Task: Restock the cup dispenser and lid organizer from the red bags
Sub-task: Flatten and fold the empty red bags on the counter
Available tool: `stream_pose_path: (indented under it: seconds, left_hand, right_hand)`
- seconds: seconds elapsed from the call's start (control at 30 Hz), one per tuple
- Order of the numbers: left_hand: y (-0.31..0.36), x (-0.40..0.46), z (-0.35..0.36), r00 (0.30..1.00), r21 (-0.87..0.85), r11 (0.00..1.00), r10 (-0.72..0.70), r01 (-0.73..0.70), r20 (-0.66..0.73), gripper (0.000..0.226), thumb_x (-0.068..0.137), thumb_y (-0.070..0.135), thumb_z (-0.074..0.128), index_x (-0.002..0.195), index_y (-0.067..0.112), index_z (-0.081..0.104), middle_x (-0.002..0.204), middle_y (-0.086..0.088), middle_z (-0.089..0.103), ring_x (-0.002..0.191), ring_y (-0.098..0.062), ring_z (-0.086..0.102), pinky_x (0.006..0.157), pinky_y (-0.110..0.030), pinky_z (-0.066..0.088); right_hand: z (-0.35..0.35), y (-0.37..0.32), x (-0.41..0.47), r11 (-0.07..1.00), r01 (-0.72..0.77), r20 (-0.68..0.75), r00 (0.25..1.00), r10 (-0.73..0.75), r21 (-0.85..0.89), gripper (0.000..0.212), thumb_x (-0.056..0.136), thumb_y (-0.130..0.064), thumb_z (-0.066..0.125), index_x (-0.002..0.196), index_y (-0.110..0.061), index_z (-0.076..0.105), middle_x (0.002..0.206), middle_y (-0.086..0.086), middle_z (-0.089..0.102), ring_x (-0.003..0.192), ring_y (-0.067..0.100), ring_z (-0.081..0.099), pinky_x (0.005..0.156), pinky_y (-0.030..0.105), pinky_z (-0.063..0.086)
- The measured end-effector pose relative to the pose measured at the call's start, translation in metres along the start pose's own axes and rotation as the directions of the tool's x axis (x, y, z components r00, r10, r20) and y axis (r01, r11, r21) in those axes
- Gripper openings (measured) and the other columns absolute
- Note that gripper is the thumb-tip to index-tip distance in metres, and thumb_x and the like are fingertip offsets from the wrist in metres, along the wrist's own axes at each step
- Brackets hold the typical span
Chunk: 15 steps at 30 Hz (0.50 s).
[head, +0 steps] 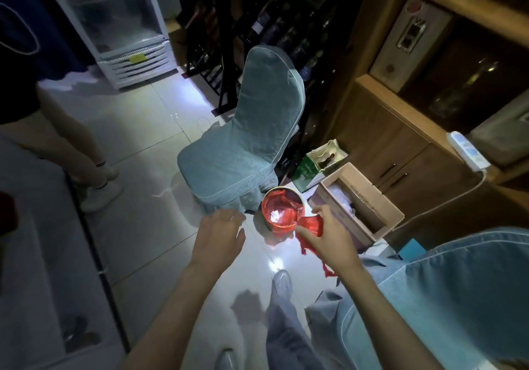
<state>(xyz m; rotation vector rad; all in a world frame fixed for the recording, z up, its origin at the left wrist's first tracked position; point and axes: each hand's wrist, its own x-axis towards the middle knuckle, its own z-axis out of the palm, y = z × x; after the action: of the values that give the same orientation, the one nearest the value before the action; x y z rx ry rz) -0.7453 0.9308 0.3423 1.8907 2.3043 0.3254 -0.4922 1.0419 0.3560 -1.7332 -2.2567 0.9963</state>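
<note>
Below, round tin lined with red plastic bag [282, 208] stands on glossy white floor tiles [160, 146], just beside skirt of pale blue covered chair [246, 137]; open cardboard box [361, 201] near on right, second person's legs [86, 154] well apart on left. Left hand [218, 236] hovers beside tin, grip loose, fingers spread, holding nothing. Right hand [329, 233] pinches crumpled red plastic bag [310, 225] hanging just beside tin rim

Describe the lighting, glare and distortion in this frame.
Head view: dim room with one bright pool on the tiled floor; glare spot near the shoe; red bag well lit, shelves dark; wide-angle bends the fridge and chair; left hand slightly blurred.
</note>
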Motion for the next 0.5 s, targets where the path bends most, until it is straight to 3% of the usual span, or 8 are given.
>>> stream_pose_path:
  seconds: [0.13,0.27,0.37,0.5]
  left_hand:
    - [0.004,0.063,0.017,0.999,0.005,1.000,-0.022,0.021,0.047,0.017,0.079,0.015,0.076,0.095,0.020,0.075,0.089,0.001,0.071,0.083,-0.029,0.069,0.071,-0.037,0.053]
    - [0.004,0.117,0.019,0.998,0.023,1.000,-0.011,0.009,0.055,0.019,0.082,0.019,0.059,0.089,0.020,0.077,0.085,0.001,0.072,0.078,-0.028,0.069,0.069,-0.038,0.054]
    - [-0.006,0.150,0.033,0.998,0.018,1.000,-0.020,0.019,0.060,0.023,0.084,0.020,0.055,0.090,0.021,0.077,0.087,0.002,0.072,0.079,-0.028,0.068,0.071,-0.038,0.054]
    - [-0.024,0.182,0.068,1.000,-0.010,1.000,-0.008,0.009,0.017,0.018,0.079,0.011,0.059,0.085,0.017,0.075,0.082,-0.002,0.071,0.072,-0.033,0.067,0.063,-0.039,0.054]
  right_hand:
    - [-0.005,0.026,0.070,0.994,-0.041,0.036,0.999,0.037,0.099,0.051,0.083,-0.069,0.074,0.112,-0.039,0.045,0.112,-0.011,0.062,0.097,0.016,0.065,0.082,0.041,0.062]
    - [-0.001,0.043,0.128,0.992,-0.033,0.111,0.994,0.019,0.125,0.045,0.093,-0.048,0.073,0.130,-0.034,0.052,0.122,-0.001,0.055,0.112,0.022,0.058,0.091,0.034,0.048]
    - [0.008,0.046,0.162,0.984,-0.102,0.152,0.985,0.080,0.145,0.050,0.090,-0.035,0.073,0.134,-0.033,0.051,0.124,0.004,0.054,0.109,0.026,0.059,0.095,0.040,0.053]
    - [0.038,0.059,0.211,0.957,-0.234,0.185,0.962,0.202,0.173,0.063,0.069,-0.052,0.072,0.124,-0.039,0.044,0.123,-0.001,0.063,0.105,0.028,0.065,0.088,0.045,0.058]
